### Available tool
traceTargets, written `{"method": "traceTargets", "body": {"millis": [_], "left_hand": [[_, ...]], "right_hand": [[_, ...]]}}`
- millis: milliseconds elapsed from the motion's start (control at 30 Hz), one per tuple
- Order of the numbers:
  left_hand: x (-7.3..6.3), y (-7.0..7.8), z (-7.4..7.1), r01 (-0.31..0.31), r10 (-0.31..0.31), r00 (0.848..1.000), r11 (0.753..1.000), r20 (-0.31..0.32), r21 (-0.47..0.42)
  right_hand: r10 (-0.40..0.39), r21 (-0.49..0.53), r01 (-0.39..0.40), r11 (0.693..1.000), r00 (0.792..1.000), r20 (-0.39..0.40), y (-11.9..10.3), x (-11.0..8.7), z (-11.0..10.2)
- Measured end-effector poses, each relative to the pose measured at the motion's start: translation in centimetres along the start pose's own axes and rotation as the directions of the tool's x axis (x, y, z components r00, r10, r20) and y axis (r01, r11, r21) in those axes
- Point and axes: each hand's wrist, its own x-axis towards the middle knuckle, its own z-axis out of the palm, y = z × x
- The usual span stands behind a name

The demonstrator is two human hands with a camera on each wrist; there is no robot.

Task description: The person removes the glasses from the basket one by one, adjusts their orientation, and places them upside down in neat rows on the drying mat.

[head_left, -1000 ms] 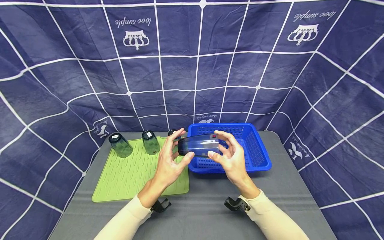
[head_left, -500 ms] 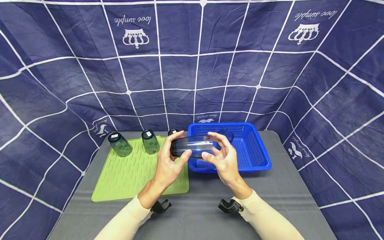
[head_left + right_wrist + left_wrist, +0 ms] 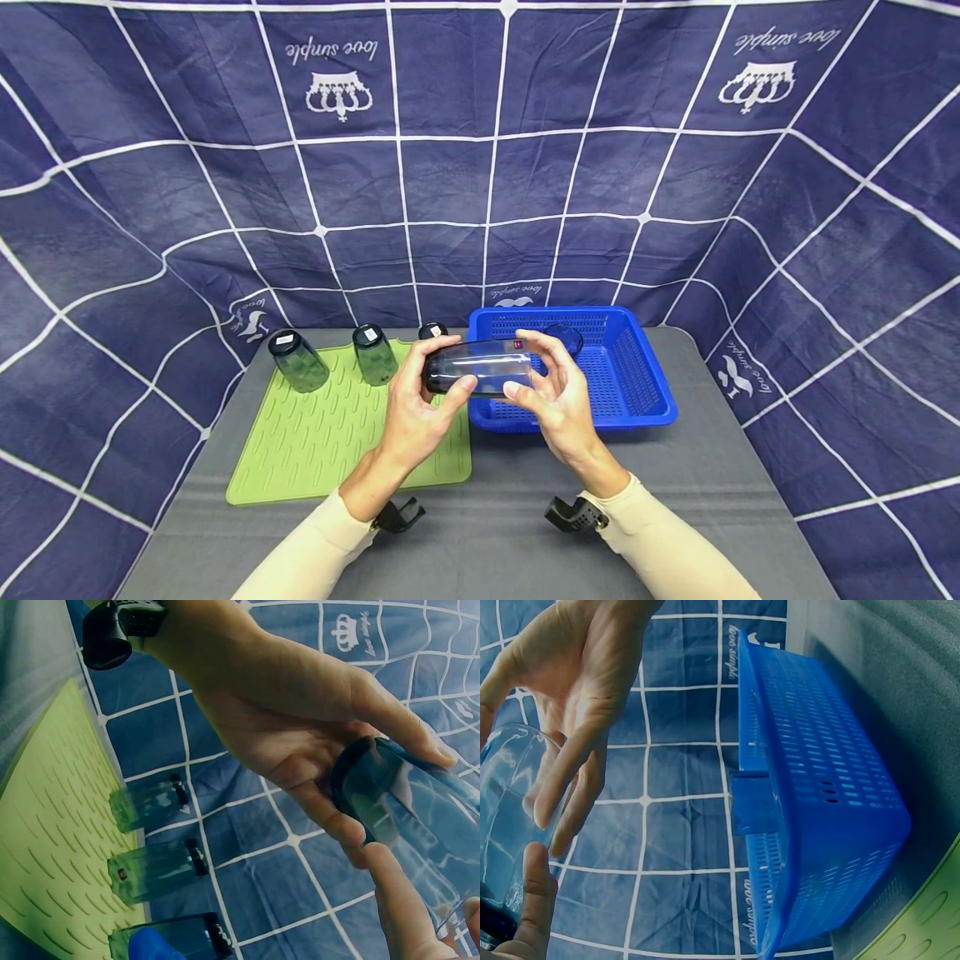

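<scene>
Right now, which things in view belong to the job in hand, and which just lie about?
Seem part of the job: left hand, right hand, held glass, blue basket, likely glass inside it, green mat, three upside-down glasses on it.

Apparently just there: patterned cloth, grey table, black wrist gadgets.

Left arm [image 3: 300, 546]: sleeved in cream, slanting inward and away from the body.
Right arm [image 3: 667, 537]: sleeved alike, its slant mirroring the other.
Left hand [image 3: 412, 408]: turned inward and gripping, its fingers [image 3: 435, 344] bent along the far side.
Right hand [image 3: 558, 404]: facing its partner, gripping too, fingers curved on the far side.
Thumbs [image 3: 525, 396]: on the near side, tips pointing toward each other, close but apart from where I stand.
</scene>
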Motion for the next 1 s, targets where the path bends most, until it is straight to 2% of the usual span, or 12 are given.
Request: {"method": "traceTargets", "body": {"millis": [367,567,733,1000], "left_hand": [[0.0,0.0,-0.5,0.005,-0.005,1.0,1.0,-0.008,0.024],[0.0,-0.1,-1.0,-0.021,0.022,0.999,0.999,-0.026,0.032],[-0.1,-0.2,-1.9,-0.013,0.014,0.998,1.0,-0.06,0.019],[-0.1,-0.4,-3.0,-0.002,0.005,0.997,0.999,-0.077,0.033]], "right_hand": [[0.015,-0.01,-0.015,1.0,0.998,0.062,0.2,0.0,-0.4],[0.023,-0.006,-0.023,1.0,0.995,0.093,0.4,0.1,-1.0],[-0.01,0.013,0.008,1.0,0.995,0.1,0.3,0.4,-1.8],[-0.056,0.013,0.054,0.998,0.991,0.119,0.0,0.7,-2.8]]}}
